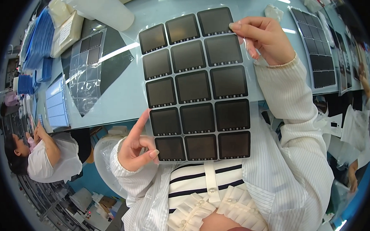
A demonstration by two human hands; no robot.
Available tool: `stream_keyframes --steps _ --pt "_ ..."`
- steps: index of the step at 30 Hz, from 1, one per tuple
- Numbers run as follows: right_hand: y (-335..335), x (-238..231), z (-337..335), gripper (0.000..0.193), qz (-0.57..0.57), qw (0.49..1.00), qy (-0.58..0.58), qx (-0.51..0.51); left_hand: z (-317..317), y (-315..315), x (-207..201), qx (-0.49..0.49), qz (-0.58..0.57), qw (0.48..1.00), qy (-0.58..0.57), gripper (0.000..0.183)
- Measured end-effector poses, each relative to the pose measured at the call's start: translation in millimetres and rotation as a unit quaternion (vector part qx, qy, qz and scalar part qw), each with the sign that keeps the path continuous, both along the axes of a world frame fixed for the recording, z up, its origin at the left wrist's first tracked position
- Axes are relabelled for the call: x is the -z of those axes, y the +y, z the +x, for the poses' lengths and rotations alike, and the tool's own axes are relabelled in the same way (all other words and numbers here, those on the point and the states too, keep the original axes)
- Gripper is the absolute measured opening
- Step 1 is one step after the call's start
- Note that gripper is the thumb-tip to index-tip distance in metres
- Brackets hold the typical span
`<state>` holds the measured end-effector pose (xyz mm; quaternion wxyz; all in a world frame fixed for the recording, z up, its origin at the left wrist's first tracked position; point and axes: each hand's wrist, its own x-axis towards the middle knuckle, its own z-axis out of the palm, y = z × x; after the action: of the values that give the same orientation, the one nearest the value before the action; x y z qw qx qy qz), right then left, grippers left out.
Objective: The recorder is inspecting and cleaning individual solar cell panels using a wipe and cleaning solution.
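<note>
A clear sheet of dark rounded-rectangle film pieces (193, 87) is held up tilted in front of my chest, its pieces set in three columns and several rows. Each piece has a black border with small pale marks along its lower edge. My right hand (271, 40) pinches the sheet's upper right edge between thumb and fingers. At the lower left corner, my left hand (137, 148) grips the edge with thumb and bent fingers, the index finger stretched along the side. Part of the table edge is hidden behind the sheet.
On the glass-topped table (156, 10) lie a partly filled clear sheet (83, 85) over a black sheet (117, 68), a white translucent cylinder (101, 8), blue stacked sheets (36, 39) and another film sheet (313, 46). A co-worker (55, 158) sits at left, beyond a plastic-lined white bin (110, 153).
</note>
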<state>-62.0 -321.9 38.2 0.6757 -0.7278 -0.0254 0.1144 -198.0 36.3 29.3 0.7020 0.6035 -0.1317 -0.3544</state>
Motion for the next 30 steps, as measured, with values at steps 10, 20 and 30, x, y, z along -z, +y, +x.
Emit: stream_keyframes --steps 10,20,30 --pt "3 8 7 0.019 0.004 0.999 0.042 0.015 8 -1 15 0.015 0.034 0.998 -0.044 0.079" --pt "13 42 51 0.031 -0.103 0.987 -0.062 0.106 25 -46 13 -0.222 0.235 0.934 -0.151 0.067" --pt "-110 52 61 0.036 -0.679 0.613 -0.312 0.255 27 -57 41 -0.304 0.353 0.818 -0.338 0.052"
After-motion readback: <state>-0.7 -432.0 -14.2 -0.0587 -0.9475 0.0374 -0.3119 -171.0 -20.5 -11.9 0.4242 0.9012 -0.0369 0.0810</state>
